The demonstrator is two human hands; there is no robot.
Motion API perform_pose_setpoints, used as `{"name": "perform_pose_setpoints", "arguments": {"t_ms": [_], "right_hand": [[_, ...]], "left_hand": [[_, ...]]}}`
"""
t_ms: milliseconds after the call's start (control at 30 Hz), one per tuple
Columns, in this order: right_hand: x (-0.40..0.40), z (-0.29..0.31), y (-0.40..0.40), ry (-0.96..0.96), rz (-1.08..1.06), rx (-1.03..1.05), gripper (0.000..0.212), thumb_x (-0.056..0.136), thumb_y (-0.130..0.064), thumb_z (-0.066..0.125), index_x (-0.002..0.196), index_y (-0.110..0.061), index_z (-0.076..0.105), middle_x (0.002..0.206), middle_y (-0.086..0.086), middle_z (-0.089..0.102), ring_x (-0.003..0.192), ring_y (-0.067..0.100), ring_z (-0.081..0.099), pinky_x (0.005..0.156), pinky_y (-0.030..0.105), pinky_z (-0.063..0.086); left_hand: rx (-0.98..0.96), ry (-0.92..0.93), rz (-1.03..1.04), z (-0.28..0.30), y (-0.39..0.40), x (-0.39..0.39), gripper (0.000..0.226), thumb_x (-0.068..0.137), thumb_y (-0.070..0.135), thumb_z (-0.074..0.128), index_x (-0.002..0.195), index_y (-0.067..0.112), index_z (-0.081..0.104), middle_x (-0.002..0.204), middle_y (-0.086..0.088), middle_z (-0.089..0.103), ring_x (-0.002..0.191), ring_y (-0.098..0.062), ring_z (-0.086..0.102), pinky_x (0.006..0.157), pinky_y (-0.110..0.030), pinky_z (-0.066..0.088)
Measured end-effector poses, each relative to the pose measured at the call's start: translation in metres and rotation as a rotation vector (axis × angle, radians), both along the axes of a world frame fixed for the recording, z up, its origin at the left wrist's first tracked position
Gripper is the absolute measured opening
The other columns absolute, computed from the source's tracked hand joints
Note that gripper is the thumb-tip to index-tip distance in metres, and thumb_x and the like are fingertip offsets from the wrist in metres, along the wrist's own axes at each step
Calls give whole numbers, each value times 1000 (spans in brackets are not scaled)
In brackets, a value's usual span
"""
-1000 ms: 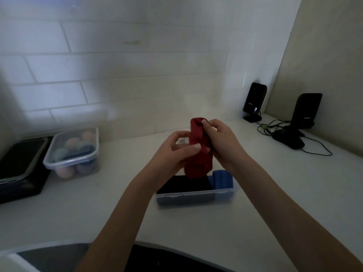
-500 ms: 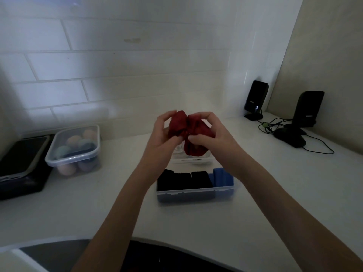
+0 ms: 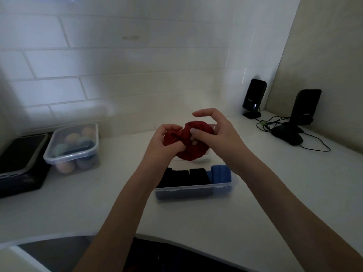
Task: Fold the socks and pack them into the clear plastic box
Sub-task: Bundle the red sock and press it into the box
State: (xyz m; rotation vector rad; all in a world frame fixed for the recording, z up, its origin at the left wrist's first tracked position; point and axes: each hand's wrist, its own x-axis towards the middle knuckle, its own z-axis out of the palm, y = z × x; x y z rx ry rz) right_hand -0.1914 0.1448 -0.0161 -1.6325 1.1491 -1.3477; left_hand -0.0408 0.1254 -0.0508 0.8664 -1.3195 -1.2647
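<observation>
A bunched red sock is held in the air above the clear plastic box, which stands on the white counter. My left hand grips the sock's left side with curled fingers. From the right, my right hand pinches the sock's fabric with thumb and lower fingers while its index finger is raised. Inside the box lie folded black socks on the left and a folded blue sock at the right end.
A lidded clear container with pastel balls stands at the left, next to a dark tray. Two black speakers, a black mouse and cables occupy the back right corner. The counter's curved front edge is near me.
The red sock went from a hanging roll to a spread, bunched shape. Both hands lowered slightly toward the box, and my right index finger lifted off the fabric.
</observation>
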Motion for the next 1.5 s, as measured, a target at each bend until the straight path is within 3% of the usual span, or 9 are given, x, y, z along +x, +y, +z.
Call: {"name": "perform_pose_setpoints", "arguments": {"t_ms": [133,267,433,533,700,967,1067,1267,1500], "right_hand": [[5,-6,0,60,-16,-30,33,86,-13,65,116,-20,54,88,14,69,81,18,68,71,23,59],[10,-7,-3,140,31,81,26,88,-27,62,112,-17,58,99,6,64,89,16,65,76,25,58],[6,-10,-4,150,9,151,14,88,-23,63,96,-12,64,97,10,69,89,19,67,79,27,57],[4,-13,-4,-14,68,280,8,89,-19,62,93,-12,62,97,13,69,91,22,68,83,34,58],[5,-18,-7,-158,164,386,10,87,-9,64,84,-13,55,85,13,66,76,22,68,69,30,61],[14,-35,-11,335,32,269,20,79,-9,73,87,-8,54,73,7,60,41,2,57,37,16,45],[20,-43,-13,260,56,329,15,79,-3,71,84,-4,58,74,10,56,52,9,61,41,19,53],[22,-46,-14,211,90,427,9,86,3,61,85,-5,62,78,4,56,68,11,61,53,22,59],[18,-49,-12,666,110,282,25,90,-9,56,108,-16,71,105,2,70,94,17,67,88,38,55]], "left_hand": [[30,122,-139,6,4,-2,36,55,4,47,89,16,54,92,-8,55,87,-21,53,61,-23,51],[35,141,-138,10,6,-1,31,58,6,52,87,18,56,96,-9,57,91,-24,54,68,-30,51],[-10,-227,-88,6,2,13,28,76,11,70,97,25,59,104,-8,66,100,-28,64,86,-40,54],[-12,-135,-96,6,4,29,35,76,0,70,103,20,60,100,-7,70,88,-21,70,76,-30,56],[-93,-209,-14,4,8,37,38,71,-6,72,95,22,61,100,-1,66,77,-19,72,69,-27,56],[-271,-584,74,-12,13,37,40,71,-8,69,84,29,60,101,5,57,76,-16,69,68,-21,57],[-387,-805,80,-13,16,40,27,71,1,71,79,27,66,86,12,61,81,-2,59,68,-7,44],[-387,-1024,82,-9,19,50,21,72,12,74,88,25,71,85,9,68,76,-3,57,67,-12,39],[-369,-1260,76,-9,15,41,38,73,8,62,105,28,65,102,3,68,90,-16,61,80,-33,50]]}}
